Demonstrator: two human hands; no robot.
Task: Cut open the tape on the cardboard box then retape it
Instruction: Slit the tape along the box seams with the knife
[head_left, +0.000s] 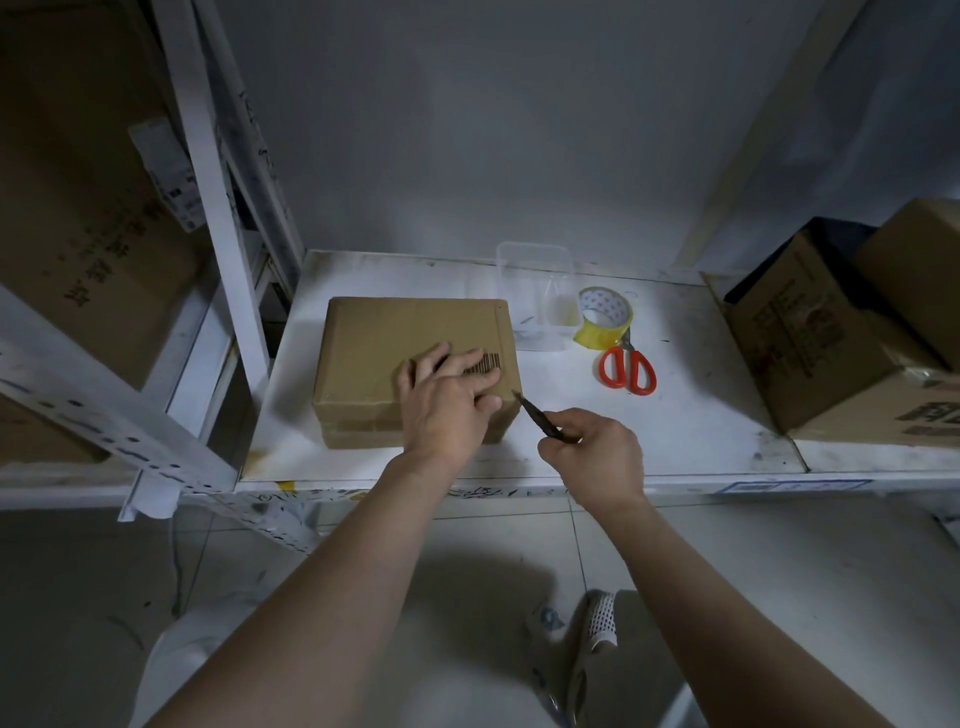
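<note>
A closed brown cardboard box (384, 343) with a barcode label lies on the white shelf board (691, 415). My left hand (449, 397) rests flat on the box's near right top, fingers spread, pressing on it. My right hand (592, 452) grips a small dark knife (537, 418) by the handle. Its blade tip touches the box's near right corner. A roll of yellow tape (605, 317) stands to the right of the box. Red-handled scissors (627, 366) lie just in front of the roll.
A clear plastic tub (535, 270) sits behind the tape roll. Larger cardboard boxes (810, 332) crowd the right end of the shelf. A white metal rack upright (208, 171) and another big box (83, 197) stand at the left. Tiled floor lies below.
</note>
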